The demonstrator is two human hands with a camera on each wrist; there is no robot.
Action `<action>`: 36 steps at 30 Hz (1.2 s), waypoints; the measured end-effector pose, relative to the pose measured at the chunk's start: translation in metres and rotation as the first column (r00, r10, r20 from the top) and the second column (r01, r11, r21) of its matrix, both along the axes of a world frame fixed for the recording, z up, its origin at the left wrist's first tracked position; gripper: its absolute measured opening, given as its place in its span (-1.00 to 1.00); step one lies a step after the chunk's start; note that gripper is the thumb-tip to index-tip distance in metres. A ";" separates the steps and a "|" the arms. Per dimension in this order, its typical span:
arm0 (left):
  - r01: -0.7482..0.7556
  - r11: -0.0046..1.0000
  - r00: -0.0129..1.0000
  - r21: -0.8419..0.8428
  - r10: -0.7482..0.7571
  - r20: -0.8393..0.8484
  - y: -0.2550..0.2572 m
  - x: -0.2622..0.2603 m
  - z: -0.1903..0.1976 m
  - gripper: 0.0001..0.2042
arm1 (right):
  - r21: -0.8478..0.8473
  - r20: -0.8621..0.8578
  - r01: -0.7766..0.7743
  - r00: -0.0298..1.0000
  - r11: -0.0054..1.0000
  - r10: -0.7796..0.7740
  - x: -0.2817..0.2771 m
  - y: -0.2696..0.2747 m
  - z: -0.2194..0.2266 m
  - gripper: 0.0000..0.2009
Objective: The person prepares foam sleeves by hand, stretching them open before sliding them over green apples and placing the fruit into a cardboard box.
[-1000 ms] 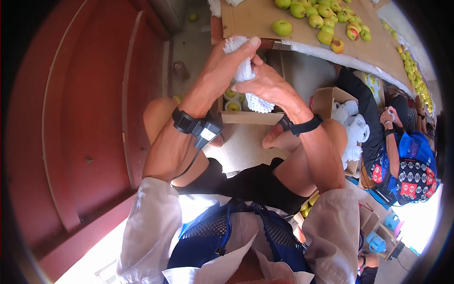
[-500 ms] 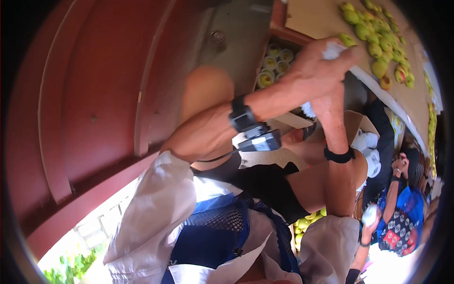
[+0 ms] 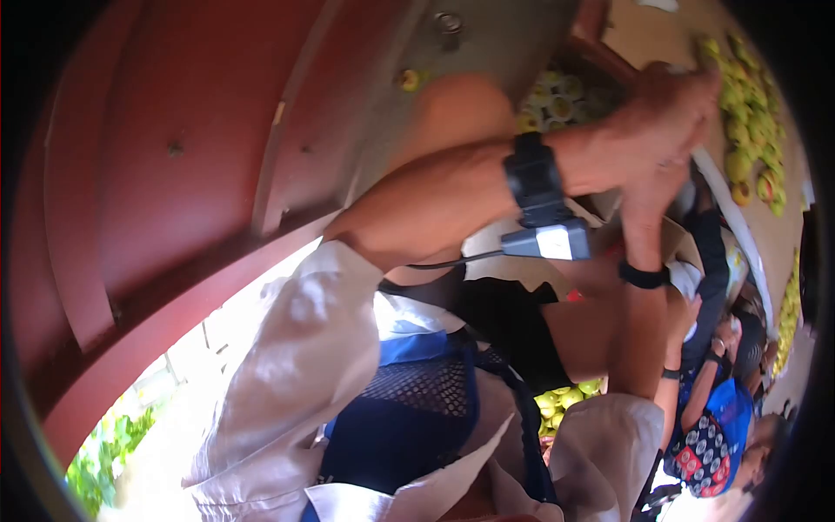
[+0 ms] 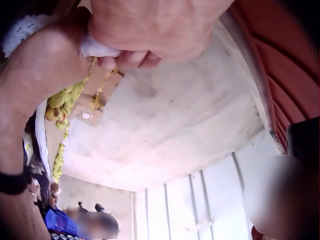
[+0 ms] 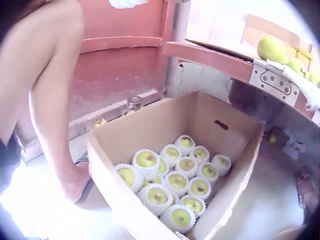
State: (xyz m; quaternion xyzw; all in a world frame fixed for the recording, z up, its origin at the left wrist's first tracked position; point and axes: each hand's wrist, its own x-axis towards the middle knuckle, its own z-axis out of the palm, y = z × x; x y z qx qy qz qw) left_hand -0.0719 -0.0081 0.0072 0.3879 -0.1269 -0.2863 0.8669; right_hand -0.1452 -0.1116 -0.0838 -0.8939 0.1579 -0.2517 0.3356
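Observation:
Both hands are together at the upper right of the head view. My left hand (image 3: 668, 113) lies above my right hand (image 3: 652, 191). White foam fruit netting (image 4: 97, 47) shows at the left hand's curled fingers in the left wrist view, and more white mesh (image 4: 25, 32) sticks out beyond the right hand. Both hands grip this foam netting, mostly hidden by the fingers. Near them stands an open cardboard box (image 5: 145, 117) holding several green apples (image 5: 177, 181) in white foam nets.
A cardboard-covered table (image 3: 648, 30) bears a heap of loose green apples (image 3: 752, 122). Red metal panels (image 3: 165, 174) rise on the left. Other people (image 3: 722, 418) sit at the right. More apples (image 3: 561, 407) are beside my right sleeve. A loose apple (image 3: 409, 80) lies on the floor.
The head view has swung, so the hands now appear farther right and the red panels fill more of the left. Both hands keep together on the foam netting, which the fingers cover more.

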 end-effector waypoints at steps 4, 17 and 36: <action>0.111 0.990 0.992 0.086 -0.105 -0.070 -0.004 0.019 -0.008 -0.60 | 0.112 -0.107 -0.051 0.992 0.992 0.063 0.006 0.018 0.018 -0.66; 0.066 0.814 0.902 0.577 -0.296 0.315 0.031 0.026 -0.004 -0.62 | 0.837 0.200 -0.202 0.978 0.509 0.059 -0.004 -0.041 0.059 -0.41; 0.039 0.879 0.969 0.476 -0.151 0.198 0.010 0.023 -0.014 -0.70 | 0.843 0.155 -0.243 0.964 0.479 0.215 -0.017 -0.048 0.085 -0.56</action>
